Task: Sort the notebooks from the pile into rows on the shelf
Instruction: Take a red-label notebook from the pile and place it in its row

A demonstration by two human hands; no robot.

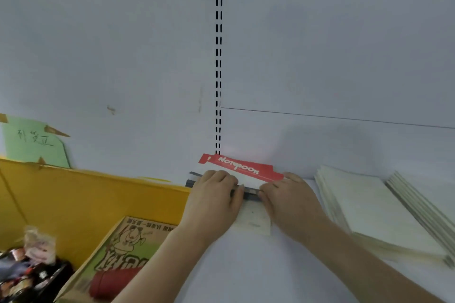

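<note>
Both hands, left hand [213,194] and right hand [286,198], fingers curled around red notebook stack [242,172] on shelf [246,265].

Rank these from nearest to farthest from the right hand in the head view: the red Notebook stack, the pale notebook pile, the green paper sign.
From the right hand:
1. Red Notebook stack, under its fingers.
2. Pale notebook pile, lying to its right.
3. Green paper sign, far left on the back panel.

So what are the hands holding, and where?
Both hands, left hand and right hand, grip a stack of notebooks by its near edge, one at each corner.
</note>
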